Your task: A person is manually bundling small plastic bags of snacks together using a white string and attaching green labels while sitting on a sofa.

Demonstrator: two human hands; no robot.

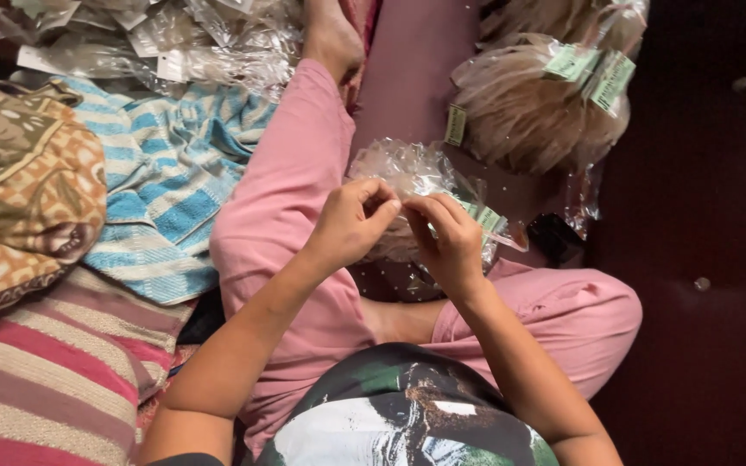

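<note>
I see the left hand (351, 226) and the right hand (449, 240) both pinching the top edge of a clear plastic packet (416, 177) with a green label, held over the lap. I would keep the fingertips close together and the edge flat and tight. Finished packets (537, 112) lie near on the floor.

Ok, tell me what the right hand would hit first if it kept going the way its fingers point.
The right hand points left, toward the left hand. Their fingertips nearly meet over the clear plastic packet, so it would likely meet the left hand's fingers first, though depth is unclear.
</note>
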